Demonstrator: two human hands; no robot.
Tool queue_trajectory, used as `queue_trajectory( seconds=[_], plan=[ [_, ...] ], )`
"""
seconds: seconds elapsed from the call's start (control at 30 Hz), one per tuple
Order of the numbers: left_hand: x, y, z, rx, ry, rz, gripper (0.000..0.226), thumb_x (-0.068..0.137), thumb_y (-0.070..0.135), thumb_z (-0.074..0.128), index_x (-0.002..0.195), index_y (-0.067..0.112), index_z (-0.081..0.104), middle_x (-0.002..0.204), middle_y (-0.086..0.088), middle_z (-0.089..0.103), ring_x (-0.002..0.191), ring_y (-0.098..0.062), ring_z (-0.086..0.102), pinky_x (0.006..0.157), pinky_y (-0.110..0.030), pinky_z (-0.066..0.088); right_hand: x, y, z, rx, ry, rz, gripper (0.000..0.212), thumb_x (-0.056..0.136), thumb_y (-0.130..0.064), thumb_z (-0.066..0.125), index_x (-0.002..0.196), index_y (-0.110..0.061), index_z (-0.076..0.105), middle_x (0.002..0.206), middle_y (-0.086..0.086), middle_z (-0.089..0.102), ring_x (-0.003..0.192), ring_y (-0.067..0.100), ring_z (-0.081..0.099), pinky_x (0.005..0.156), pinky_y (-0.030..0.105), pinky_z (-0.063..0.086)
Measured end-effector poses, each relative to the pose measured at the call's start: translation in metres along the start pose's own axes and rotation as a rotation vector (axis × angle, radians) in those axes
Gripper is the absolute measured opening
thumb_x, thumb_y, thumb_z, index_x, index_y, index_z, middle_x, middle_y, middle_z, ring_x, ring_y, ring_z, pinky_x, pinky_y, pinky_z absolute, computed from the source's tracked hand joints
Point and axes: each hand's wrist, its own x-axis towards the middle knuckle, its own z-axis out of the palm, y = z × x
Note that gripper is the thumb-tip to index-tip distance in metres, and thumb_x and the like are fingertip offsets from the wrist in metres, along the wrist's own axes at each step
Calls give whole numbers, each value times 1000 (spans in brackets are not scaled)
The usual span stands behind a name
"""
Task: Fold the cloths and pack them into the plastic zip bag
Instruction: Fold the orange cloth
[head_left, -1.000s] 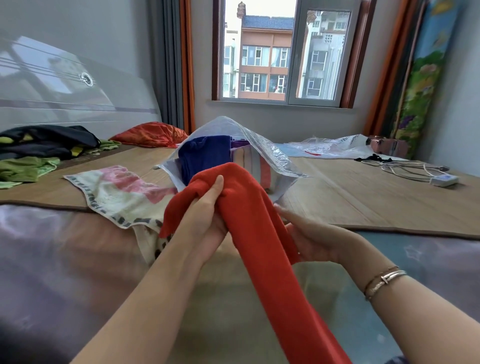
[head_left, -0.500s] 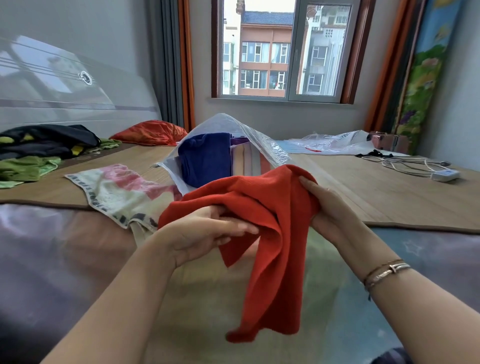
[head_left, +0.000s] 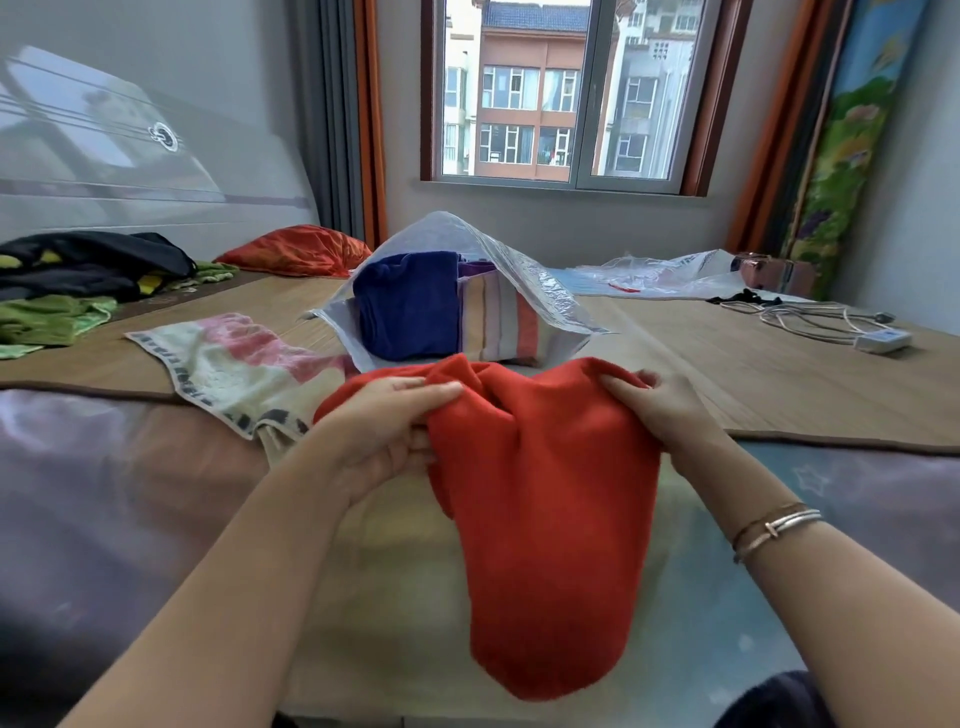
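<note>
Daylight from the window (head_left: 558, 88) at twelve o'clock falls on a bed covered by a woven mat (head_left: 753, 374), with the headboard (head_left: 130, 171) at ten o'clock. At the centre of the mat stands the plastic zip bag (head_left: 524, 280), its mouth gaping toward the person, with a blue cloth (head_left: 410, 306) and a striped cloth (head_left: 504, 327) already inside. Just in front of the bag, at six o'clock from it, both hands hold a red cloth (head_left: 545, 493) by its top edge. The left hand (head_left: 384, 431) is closed on the left corner, the right hand (head_left: 660, 410) on the right corner, and the rest hangs loose toward the person. A patterned towel (head_left: 234, 369) lies flat at nine o'clock, a green cloth (head_left: 47, 322) and dark clothes (head_left: 88, 265) beyond it, cables (head_left: 810, 322) at two o'clock.

The red cloth looks bunched between the grips rather than stretched flat, so a fold made now would likely come out lumpy and take more room than the bag has left. The bag's upper flap sags; pushing a thick bundle in could collapse it or shove the packed cloths out of line.
</note>
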Motion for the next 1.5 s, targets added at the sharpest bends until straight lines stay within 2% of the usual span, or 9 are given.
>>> queue_trajectory(
  seconds=[0.13,0.23,0.3,0.4,0.7,0.93,1.17,1.3,1.5],
  plan=[
    [6,6,-11,-230,292,38,12,86,27,68,84,15,69,59,0,64,46,-9,60,48,-26,54,-5,-2,-13,134,-101,234,23,81,-32,75,82,-10,68,62,5,57,47,13,48,47,20,38],
    [8,13,-18,-410,392,147,15,84,22,72,83,10,64,66,-4,65,50,-9,62,53,-23,55,-12,-19,-23,532,-191,293,16,89,-18,61,82,-8,71,64,5,61,47,13,55,48,23,48],
    [3,20,-19,-473,303,258,15,84,15,70,97,7,66,77,-5,71,67,-12,67,66,-28,58,-18,-30,-33,772,-247,265,38,90,-9,44,59,-12,65,61,3,57,50,15,54,55,26,46],
    [-8,29,-17,-442,121,467,39,80,-2,63,118,5,62,97,-7,74,88,-16,70,78,-28,57,-24,-40,-42,970,-144,104,20,91,0,43,83,-12,56,67,5,59,55,15,57,54,23,50],
    [-17,40,-22,-185,433,557,5,72,18,78,72,20,74,69,3,72,67,-10,63,65,-21,54,-31,-35,-58,388,412,-392,29,97,-5,44,92,-25,66,59,4,34,45,8,30,43,24,26],
    [-4,30,-35,38,713,463,24,75,41,78,69,22,64,51,12,60,49,-1,51,51,-21,42,-37,-36,-52,375,328,-366,22,96,-7,49,93,-19,68,57,-1,41,43,2,35,41,15,28],
    [20,9,-46,-202,470,221,14,85,-3,65,92,8,61,76,-5,65,58,-6,65,56,-17,53,-18,-16,-33,374,161,-179,25,96,-7,50,84,-23,66,70,-3,57,60,7,46,58,23,38],
    [38,4,-51,-163,536,254,25,85,-3,66,102,13,55,98,-9,63,78,-14,62,66,-25,50,-4,-13,-22,380,183,-148,21,96,-6,49,90,-19,65,71,-4,57,59,4,47,52,14,40],
    [49,3,-48,-188,489,362,27,87,-10,57,92,17,59,88,-1,66,75,-9,63,67,-18,53,19,-12,0,425,264,-146,21,96,-9,51,85,-23,63,73,-5,62,58,6,50,49,15,41]
  ],
)
